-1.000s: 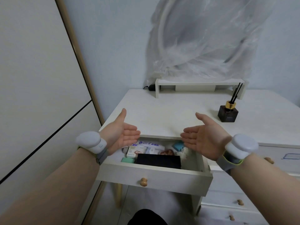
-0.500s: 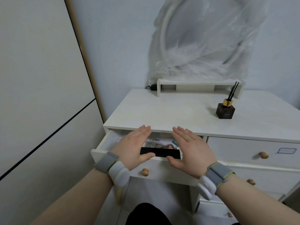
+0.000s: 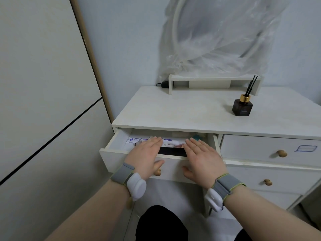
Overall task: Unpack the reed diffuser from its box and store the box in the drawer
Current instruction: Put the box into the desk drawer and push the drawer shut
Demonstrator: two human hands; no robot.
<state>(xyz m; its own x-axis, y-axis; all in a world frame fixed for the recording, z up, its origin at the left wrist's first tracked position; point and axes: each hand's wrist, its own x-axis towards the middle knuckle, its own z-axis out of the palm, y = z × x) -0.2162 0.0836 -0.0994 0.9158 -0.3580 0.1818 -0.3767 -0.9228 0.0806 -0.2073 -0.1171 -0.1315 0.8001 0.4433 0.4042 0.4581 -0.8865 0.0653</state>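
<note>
Both hands lie flat and released, my left hand (image 3: 145,154) and right hand (image 3: 202,157) spread on the half-open drawer (image 3: 114,158) front; the black box (image 3: 172,151) lies inside between them; the reed diffuser (image 3: 242,106) stands on the dresser top (image 3: 173,112).

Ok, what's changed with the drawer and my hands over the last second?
Both hands turned palm-down: the left hand and right hand now press flat on the drawer front, which has slid partway in. Neither grips anything. The black box stays inside; the reed diffuser has not moved.
</note>
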